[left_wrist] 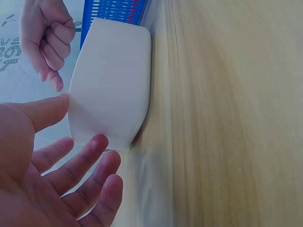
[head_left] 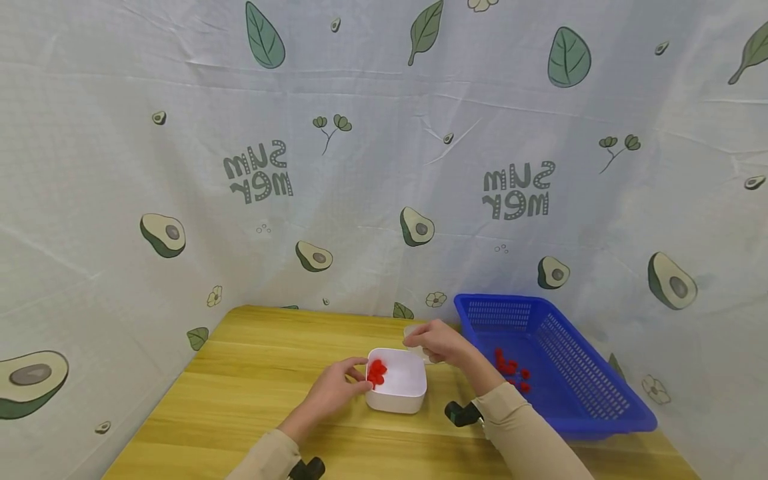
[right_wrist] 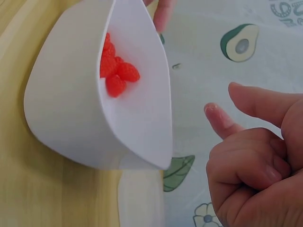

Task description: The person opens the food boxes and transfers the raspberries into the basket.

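Note:
A white square box (head_left: 396, 403) with rounded corners stands on the wooden table. Inside it, red raspberries (right_wrist: 113, 71) are gathered toward the left side. My left hand (head_left: 337, 387) is at the box's left side, its thumb and spread fingers right at the wall. Past the box's far right corner, my right hand (head_left: 441, 341) hovers with thumb and index finger (right_wrist: 220, 120) apart and nothing between them. Its other fingers are bent toward the palm. A pale translucent piece (head_left: 411, 331) lies behind the box, partly covered by the right hand.
A blue plastic basket (head_left: 591, 373) with slotted walls stands on the right of the table, beside my right forearm. Several red pieces (head_left: 509, 368) lie in it. A pale curtain (head_left: 360, 200) printed with avocados and leaves hangs behind and along the table's sides.

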Demonstrator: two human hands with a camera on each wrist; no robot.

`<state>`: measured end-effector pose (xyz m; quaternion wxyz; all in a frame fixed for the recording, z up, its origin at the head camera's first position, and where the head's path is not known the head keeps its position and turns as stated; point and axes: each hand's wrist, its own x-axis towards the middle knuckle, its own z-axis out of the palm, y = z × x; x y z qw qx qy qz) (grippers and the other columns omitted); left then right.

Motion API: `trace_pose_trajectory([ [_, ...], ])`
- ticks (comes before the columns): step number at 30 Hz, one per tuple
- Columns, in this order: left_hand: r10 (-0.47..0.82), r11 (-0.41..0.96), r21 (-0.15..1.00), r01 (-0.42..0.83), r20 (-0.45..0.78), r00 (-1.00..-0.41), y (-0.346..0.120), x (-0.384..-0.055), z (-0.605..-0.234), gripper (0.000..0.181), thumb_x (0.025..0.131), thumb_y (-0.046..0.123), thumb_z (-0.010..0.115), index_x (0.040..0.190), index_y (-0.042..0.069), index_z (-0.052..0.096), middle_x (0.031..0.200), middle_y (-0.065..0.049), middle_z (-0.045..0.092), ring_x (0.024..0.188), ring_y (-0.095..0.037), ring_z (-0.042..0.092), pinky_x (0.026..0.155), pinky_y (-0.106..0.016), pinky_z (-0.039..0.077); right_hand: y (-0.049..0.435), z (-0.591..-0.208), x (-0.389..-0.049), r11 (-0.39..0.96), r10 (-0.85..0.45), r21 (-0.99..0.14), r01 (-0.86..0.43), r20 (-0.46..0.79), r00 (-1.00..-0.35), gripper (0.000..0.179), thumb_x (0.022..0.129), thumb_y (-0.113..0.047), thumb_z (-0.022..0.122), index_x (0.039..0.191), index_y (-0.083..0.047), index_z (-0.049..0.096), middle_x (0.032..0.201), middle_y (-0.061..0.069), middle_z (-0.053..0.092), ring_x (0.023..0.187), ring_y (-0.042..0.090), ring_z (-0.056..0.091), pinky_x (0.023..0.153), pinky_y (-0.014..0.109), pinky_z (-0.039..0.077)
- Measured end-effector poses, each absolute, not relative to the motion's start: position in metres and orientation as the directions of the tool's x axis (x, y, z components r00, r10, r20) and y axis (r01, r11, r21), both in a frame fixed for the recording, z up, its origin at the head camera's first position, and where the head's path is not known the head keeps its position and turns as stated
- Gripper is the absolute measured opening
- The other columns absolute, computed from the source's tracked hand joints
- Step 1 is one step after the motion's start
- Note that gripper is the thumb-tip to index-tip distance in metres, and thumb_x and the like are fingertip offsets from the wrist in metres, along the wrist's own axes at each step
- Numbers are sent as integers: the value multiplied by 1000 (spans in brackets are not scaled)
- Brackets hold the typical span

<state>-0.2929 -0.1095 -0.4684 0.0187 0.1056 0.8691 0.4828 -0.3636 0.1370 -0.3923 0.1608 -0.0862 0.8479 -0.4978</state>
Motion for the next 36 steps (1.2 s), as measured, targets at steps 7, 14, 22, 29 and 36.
trace_pose_trajectory([
  [7, 205, 519, 836, 179, 81, -975, -109, -293, -468, 51, 89, 27, 77, 136, 11, 61, 101, -1, 69, 91, -19, 60, 74, -37, 50, 122, -401, -364, 484, -288, -874, 32, -194, -938, 24, 88, -13, 75, 106, 2, 75, 56, -4, 34, 47, 11, 27, 46, 22, 27],
  [14, 206, 513, 839, 181, 84, -975, -109, -293, -468, 52, 90, 27, 76, 136, 10, 60, 101, -2, 69, 90, -19, 61, 74, -37, 51, 109, -407, -361, 531, -275, -847, 22, -196, -941, 20, 87, -17, 77, 101, -2, 76, 54, -3, 37, 45, 11, 29, 46, 22, 28],
  [22, 208, 512, 839, 185, 88, -974, -110, -294, -470, 52, 90, 27, 76, 137, 11, 60, 101, -1, 70, 90, -19, 62, 77, -40, 51, 99, -414, -356, 538, -327, -843, 0, -208, -922, 23, 88, -14, 75, 104, 2, 76, 54, -3, 34, 46, 11, 26, 46, 23, 25],
  [29, 199, 510, 844, 165, 71, -978, -110, -294, -472, 51, 92, 27, 74, 138, 15, 59, 101, 0, 69, 91, -18, 61, 77, -39, 50, 91, -421, -355, 538, -329, -843, 21, -234, -915, 18, 89, -12, 73, 100, 2, 75, 54, -2, 34, 46, 11, 27, 47, 22, 26],
  [36, 193, 509, 846, 157, 65, -979, -110, -292, -469, 52, 91, 28, 75, 139, 15, 59, 102, -1, 69, 91, -19, 61, 78, -41, 51, 87, -429, -356, 575, -309, -818, 8, -226, -924, 11, 88, -8, 73, 92, 2, 74, 52, -2, 33, 45, 12, 25, 45, 23, 24],
])
